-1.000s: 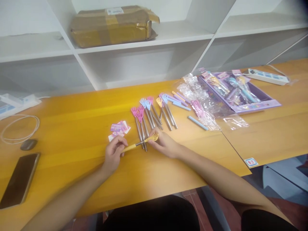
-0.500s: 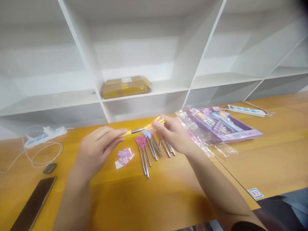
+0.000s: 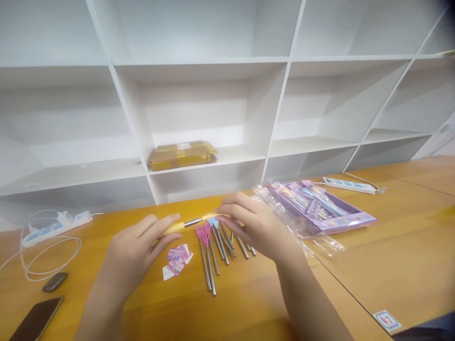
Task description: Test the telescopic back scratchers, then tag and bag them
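I hold a small yellow back scratcher (image 3: 194,221) level above the wooden table (image 3: 391,265), one end in each hand. My left hand (image 3: 137,248) pinches its yellow handle. My right hand (image 3: 254,225) is closed over the claw end, which is mostly hidden. Below them, several more scratchers (image 3: 213,246) with pink and blue claw heads and steel shafts lie side by side on the table. A few small pink cards (image 3: 177,258) lie just left of them.
A purple display box (image 3: 322,210) with clear wrappers (image 3: 302,232) sits to the right, a power strip (image 3: 350,184) behind it. At left are another power strip (image 3: 53,226), a cable, a dark phone (image 3: 35,322) and a small dark object (image 3: 55,282). A taped parcel (image 3: 182,155) rests in the white shelving.
Both hands lifted the yellow scratcher off the table and hold it raised. The camera tilted upward, showing more shelving.
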{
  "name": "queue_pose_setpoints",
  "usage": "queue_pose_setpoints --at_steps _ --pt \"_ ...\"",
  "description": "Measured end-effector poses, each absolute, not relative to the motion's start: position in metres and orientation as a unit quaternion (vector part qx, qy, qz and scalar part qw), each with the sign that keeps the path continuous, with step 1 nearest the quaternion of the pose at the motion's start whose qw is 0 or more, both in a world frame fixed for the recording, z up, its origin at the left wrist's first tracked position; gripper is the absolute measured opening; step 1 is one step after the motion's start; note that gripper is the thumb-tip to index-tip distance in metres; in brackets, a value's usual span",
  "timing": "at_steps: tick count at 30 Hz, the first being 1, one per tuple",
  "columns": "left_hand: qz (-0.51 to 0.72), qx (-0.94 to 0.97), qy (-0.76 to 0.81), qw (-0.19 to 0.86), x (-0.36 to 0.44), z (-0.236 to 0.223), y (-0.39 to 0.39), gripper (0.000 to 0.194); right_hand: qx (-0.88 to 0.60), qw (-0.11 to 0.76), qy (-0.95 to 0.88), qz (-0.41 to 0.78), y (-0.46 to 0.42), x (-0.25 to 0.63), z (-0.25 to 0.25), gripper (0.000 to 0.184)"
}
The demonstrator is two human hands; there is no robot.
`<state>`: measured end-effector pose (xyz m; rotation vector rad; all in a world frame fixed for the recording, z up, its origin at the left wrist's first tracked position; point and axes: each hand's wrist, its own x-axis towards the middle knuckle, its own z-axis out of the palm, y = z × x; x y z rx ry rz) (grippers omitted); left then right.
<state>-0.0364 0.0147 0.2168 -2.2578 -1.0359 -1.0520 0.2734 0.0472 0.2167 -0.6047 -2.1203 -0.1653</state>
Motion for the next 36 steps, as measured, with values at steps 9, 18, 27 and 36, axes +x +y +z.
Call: queue_pose_setpoints --at_steps 9,18,27,36 --pt "-0.308 -0.842 -0.338 0.286 -0.021 0.208 0.010 0.037 -0.266 0.391 -0.861 -0.185 0.041 0.260 0.211 0.017" --pt "-0.340 -0.841 -0.320 0.275 -0.005 0.200 0.017 0.046 -0.242 0.415 -0.861 -0.167 0.044 0.252 0.215 0.022" --pt "-0.374 -0.776 -0.365 0.354 -0.034 0.208 0.034 0.031 -0.240 0.428 -0.839 -0.234 0.076 0.282 0.211 0.023" --pt "-0.451 -0.649 -0.406 0.459 -0.181 0.220 0.093 0.008 -0.403 0.556 -0.664 -0.295 0.152 0.450 0.184 0.022"
